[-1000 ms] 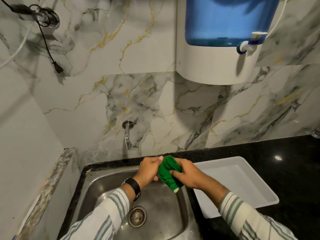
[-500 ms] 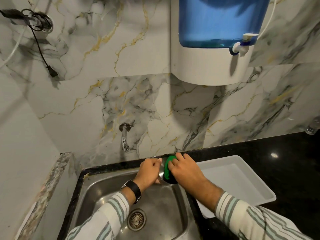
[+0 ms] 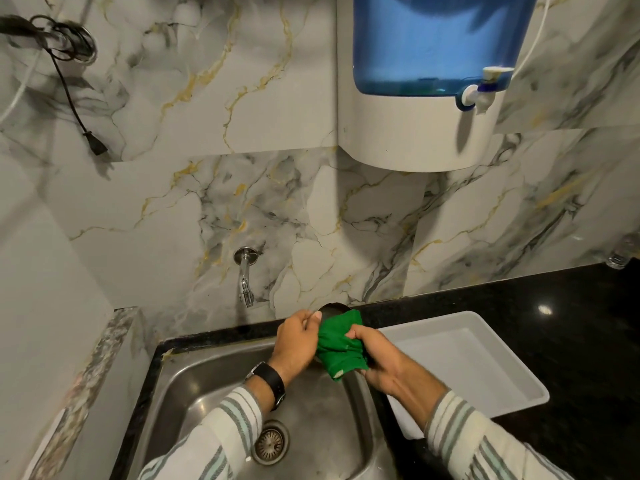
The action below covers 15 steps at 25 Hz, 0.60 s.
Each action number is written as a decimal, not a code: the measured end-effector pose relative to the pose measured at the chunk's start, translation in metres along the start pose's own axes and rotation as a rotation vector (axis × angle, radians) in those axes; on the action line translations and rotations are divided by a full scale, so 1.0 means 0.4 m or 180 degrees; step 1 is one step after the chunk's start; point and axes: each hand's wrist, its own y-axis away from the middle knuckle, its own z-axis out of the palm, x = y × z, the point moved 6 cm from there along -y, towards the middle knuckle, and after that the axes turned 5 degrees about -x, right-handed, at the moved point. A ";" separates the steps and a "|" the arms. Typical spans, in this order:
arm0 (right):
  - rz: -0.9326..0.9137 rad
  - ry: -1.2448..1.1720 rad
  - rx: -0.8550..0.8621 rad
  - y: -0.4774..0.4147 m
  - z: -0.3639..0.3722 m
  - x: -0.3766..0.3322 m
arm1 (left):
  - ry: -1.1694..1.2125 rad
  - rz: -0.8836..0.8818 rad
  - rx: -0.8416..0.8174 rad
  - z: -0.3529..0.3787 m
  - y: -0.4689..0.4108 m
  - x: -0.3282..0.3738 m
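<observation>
Over the steel sink (image 3: 207, 382) my left hand (image 3: 298, 341) grips the rim of a dark round metal dish (image 3: 332, 308), of which only the top edge shows. A bunched green cloth (image 3: 337, 344) covers the rest of the dish. My right hand (image 3: 377, 358) clutches that cloth against the dish, fingers curled into the fabric. Both hands sit close together at the sink's back right corner.
A wall tap (image 3: 245, 275) juts out above the sink's back edge, and a drain (image 3: 270, 443) lies in the basin. A white tray (image 3: 460, 362) rests on the black counter (image 3: 571, 341) to the right. A blue water purifier (image 3: 426, 77) hangs overhead.
The cloth, pressed flat under my right hand half a second ago, now bulges out between both hands. My right hand has shifted down and to the right over the dish.
</observation>
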 end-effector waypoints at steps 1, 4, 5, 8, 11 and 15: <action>-0.0105 -0.0254 -0.0112 0.010 -0.004 -0.002 | 0.0070 -0.0022 0.0013 -0.002 0.001 0.000; -0.0415 -0.0734 -0.0510 0.063 -0.014 -0.049 | 0.0116 -0.0181 0.0152 -0.003 0.014 -0.021; -0.0611 -0.0689 -0.0479 0.079 -0.020 -0.081 | 0.0110 -0.0205 0.0187 -0.003 0.019 -0.030; -0.1569 0.0413 0.0365 0.108 -0.055 -0.198 | -0.0233 0.0199 0.0231 0.003 0.035 -0.020; -0.2930 0.3216 0.0816 0.160 0.023 -0.281 | -0.0984 0.0721 0.0133 0.023 0.047 0.033; -0.3919 0.6721 0.0726 0.138 0.141 -0.198 | -0.1227 0.1040 0.0246 0.014 0.035 0.074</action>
